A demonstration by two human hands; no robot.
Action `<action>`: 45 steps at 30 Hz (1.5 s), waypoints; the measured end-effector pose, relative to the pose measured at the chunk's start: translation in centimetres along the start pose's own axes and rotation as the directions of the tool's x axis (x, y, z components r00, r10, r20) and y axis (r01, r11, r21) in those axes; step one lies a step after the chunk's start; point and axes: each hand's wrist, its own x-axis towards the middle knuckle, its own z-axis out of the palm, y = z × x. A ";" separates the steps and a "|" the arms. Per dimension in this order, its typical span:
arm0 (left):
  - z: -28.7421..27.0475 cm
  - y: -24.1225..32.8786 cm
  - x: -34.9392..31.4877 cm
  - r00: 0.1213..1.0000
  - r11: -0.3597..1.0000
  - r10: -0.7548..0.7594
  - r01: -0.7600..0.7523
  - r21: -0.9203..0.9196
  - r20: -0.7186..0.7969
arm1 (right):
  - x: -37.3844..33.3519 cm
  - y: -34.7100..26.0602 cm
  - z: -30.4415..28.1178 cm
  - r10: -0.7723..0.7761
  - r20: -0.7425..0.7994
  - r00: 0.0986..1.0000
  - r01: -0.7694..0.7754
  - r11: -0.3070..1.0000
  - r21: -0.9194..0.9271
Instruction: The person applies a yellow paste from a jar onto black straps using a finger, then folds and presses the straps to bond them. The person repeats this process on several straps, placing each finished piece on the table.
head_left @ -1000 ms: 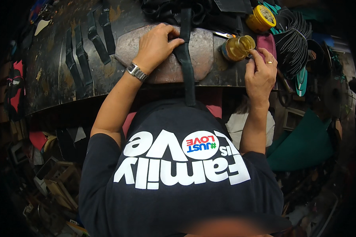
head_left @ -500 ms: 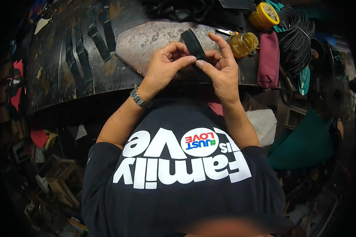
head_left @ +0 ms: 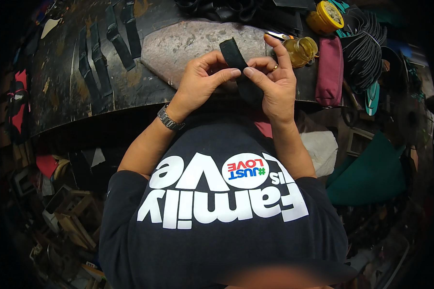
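Between my two hands is a black strap-like strip [head_left: 232, 52], held up over the near edge of a pale stone slab [head_left: 178, 45]. My left hand [head_left: 206, 77] pinches it from the left with thumb and fingers. From the right, my right hand [head_left: 274, 79] pinches the same strip between thumb and bent finger, its index finger raised toward a yellowish glass jar [head_left: 301, 51]. The strip's upper end stands free, and its lower part hangs below the fingers, partly hidden by my right hand. Several similar black strips [head_left: 99, 65] lie on the dark table [head_left: 62, 96] to the left.
Right of the jar are a maroon pouch [head_left: 329, 72], a yellow tub [head_left: 325, 17] and a bundle of black cords [head_left: 364, 53]. Scissors [head_left: 280, 36] lie behind the jar. Black material [head_left: 226, 12] is heaped at the back. Green sheet material [head_left: 366, 171] sits below the table at right.
The strip's lower part now hangs down below my fingers, where before only its upper piece showed. My right hand has shifted slightly right; my left has barely moved.
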 end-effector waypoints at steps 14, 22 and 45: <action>0.1 0.6 0.4 0.990 0.982 -0.129 0.120 0.144 0.055 | -0.2 -0.2 -0.5 -0.346 0.245 0.906 0.422 0.683 -0.597; 0.2 0.0 0.0 0.988 0.990 -0.130 0.134 -0.045 0.085 | -0.8 0.2 -0.2 -0.322 0.073 0.944 0.325 0.871 -0.367; 0.0 -0.5 -0.2 0.991 0.957 -0.118 0.131 -0.259 0.063 | -1.2 1.3 0.6 -0.201 -0.053 0.978 0.175 0.934 -0.312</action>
